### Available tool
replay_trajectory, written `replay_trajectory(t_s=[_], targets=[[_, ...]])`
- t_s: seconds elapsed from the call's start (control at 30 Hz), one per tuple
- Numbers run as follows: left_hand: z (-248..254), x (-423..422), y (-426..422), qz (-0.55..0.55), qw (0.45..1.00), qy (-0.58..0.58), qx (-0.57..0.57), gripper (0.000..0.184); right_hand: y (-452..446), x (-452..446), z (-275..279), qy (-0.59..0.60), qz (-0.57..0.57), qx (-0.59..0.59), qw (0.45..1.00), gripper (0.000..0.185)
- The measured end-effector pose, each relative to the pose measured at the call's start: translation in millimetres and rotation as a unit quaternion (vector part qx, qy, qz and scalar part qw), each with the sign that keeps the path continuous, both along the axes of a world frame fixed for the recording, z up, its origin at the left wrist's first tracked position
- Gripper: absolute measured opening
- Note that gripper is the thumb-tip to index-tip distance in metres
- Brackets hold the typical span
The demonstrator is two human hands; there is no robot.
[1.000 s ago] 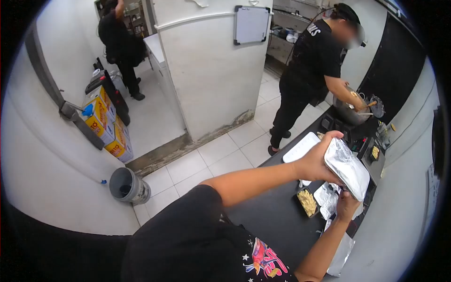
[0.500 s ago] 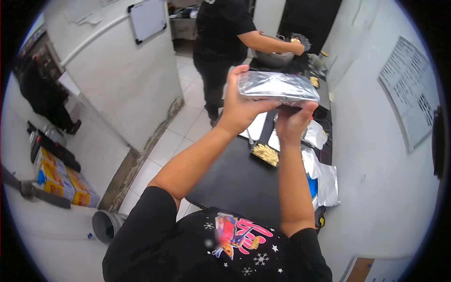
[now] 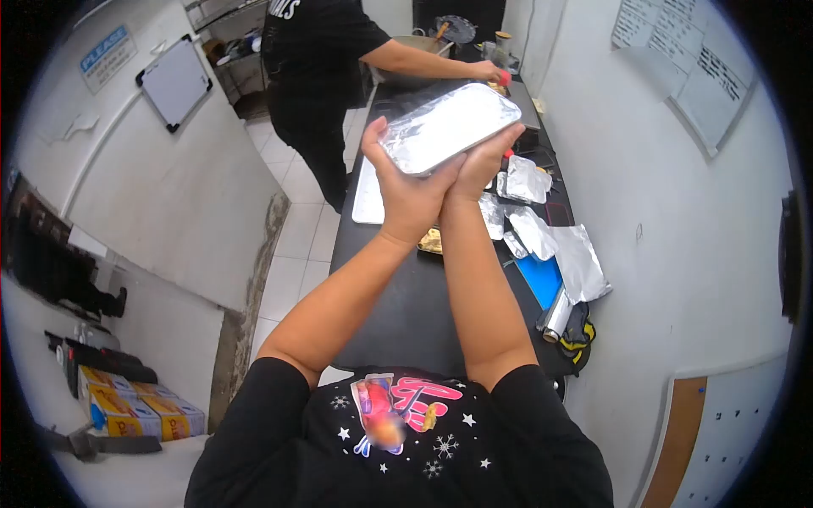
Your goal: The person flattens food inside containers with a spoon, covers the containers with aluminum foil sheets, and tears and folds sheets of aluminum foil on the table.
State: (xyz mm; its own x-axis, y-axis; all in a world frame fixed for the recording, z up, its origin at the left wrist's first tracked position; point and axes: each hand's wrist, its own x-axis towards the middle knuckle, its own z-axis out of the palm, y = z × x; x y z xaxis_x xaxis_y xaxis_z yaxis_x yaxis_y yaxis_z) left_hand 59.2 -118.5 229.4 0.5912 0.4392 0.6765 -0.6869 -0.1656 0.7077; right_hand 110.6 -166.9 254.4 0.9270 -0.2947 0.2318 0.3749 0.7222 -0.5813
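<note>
Left grip [image 3: 410,200] and right grip [image 3: 479,168] curl round the foil pack [image 3: 450,127]. Its inside unseen, it's probably light, easily dented; edges suit holding.

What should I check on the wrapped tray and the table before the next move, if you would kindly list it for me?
1. Tray supported: ok; the left hand and right hand both hold the foil-covered tray above the table.
2. Foil over the top: ok; it spans the face in view.
3. Foil tucked in underneath: cannot tell; the underside is hidden.
4. Bare table near the body: ok; dark surface shows between the forearms.
5. Food tray on the table covered: not ok; food shows in the part not hidden by the arm.
6. Spare foil sheet lying flat: not ok; it is creased.
</note>
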Motion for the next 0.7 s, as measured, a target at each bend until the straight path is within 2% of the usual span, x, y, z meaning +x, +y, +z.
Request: replay_trajectory(t_s=[0.1,0.13,0.2,0.3,0.33,0.37,0.4,0.43,0.5,0.6,0.7], targets=[[1,3,-5,-0.048,0.999,0.0,-0.013,0.101,-6,10,-1,0.014,-0.011,0.002,1.0,0.064],[-1,3,-3,-0.093,0.996,0.008,0.0,0.105,-9,16,-1,0.001,0.042,0.085,0.995,0.065],[-4,2,8,-0.182,0.983,0.021,0.031,0.113,-21,8,3,-0.004,0.068,0.092,0.993,0.065],[4,0,15,-0.106,0.988,-0.034,0.111,0.121,-24,6,0,-0.008,0.076,0.121,0.99,0.064],[10,-6,14,0.018,0.977,-0.004,0.215,0.115,-21,5,-5,0.001,0.067,0.119,0.991,0.064],[11,-6,9,0.003,0.985,0.006,0.173,0.113,-18,5,-10,0.009,0.061,0.114,0.992,0.064],[11,-5,3,-0.009,0.991,0.015,0.131,0.111,-14,-2,-11,-0.009,0.006,0.055,0.998,0.063],[13,-3,0,-0.021,0.995,0.023,0.09,0.11,-15,-6,-9,0.0,0.018,0.069,0.997,0.063],[4,7,-2,-0.008,0.995,-0.007,0.096,0.101,-20,-14,0,0.02,0.04,0.101,0.994,0.062],[-2,13,-9,-0.028,0.995,-0.02,0.09,0.093,-19,-3,-8,0.048,-0.031,0.081,0.995,0.061],[-9,20,-6,-0.023,0.995,-0.016,0.098,0.085,-21,2,-15,0.05,-0.027,0.085,0.995,0.062]])
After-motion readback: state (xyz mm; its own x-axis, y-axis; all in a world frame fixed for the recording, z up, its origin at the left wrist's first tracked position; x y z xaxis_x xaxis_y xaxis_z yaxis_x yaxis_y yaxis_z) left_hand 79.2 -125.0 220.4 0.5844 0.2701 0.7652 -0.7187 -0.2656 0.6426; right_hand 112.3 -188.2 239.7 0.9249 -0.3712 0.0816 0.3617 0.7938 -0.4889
